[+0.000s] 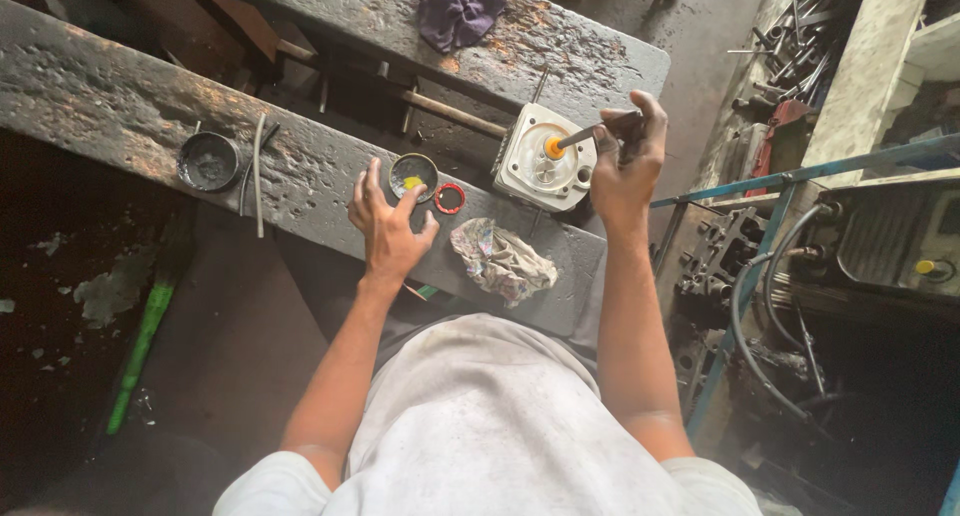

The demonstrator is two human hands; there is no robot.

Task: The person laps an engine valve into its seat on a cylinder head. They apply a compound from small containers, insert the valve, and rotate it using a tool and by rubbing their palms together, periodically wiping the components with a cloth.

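My right hand (627, 161) grips a slim dark tool (585, 134) whose orange tip rests in a port of a pale metal cylinder head (545, 159) standing on the greasy grey bench (120, 106). My left hand (387, 224) lies on the bench with its fingers spread, its fingertips at a small round tin (413, 174) holding yellow paste. A red ring (449, 198) lies just right of the tin. A crumpled patterned rag (502, 262) sits between my two arms.
A dark round lid (208, 161) and a thin grey rod (258, 171) lie further left on the bench. A purple cloth (457, 9) rests on the far plank. Engine parts, hoses and a blue metal frame (770, 236) crowd the right side. A green stick (140, 346) lies on the floor.
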